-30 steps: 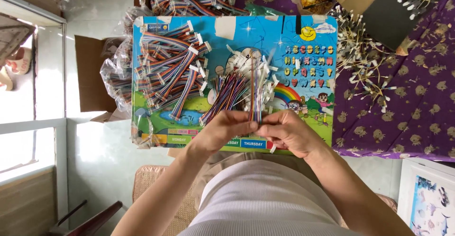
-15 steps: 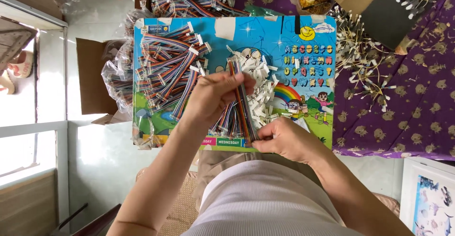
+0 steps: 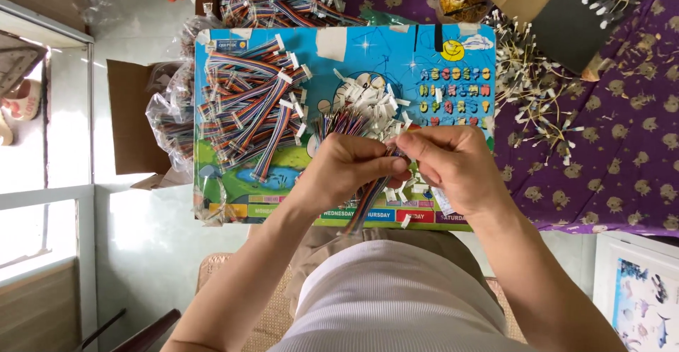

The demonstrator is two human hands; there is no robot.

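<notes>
- A bundle of thin rainbow-coloured ribbon wires with white plastic connector ends (image 3: 368, 182) is pinched between both hands, its long axis running from the belly up toward the connector heap.
- Left hand (image 3: 348, 170) curls around it; right hand (image 3: 453, 165) pinches its right edge, equally near.
- 1 held bundle, 2 hands, 1 bright blue illustrated board (image 3: 297, 41) beneath; loose bundles (image 3: 251, 108) too many to count.

— What do we see of the person's clothing?
— We see a white ribbed top and khaki trousers. The left hand (image 3: 346, 169) and right hand (image 3: 453, 165) are bare, forearms unsleeved, no rings or watch showing.
</notes>
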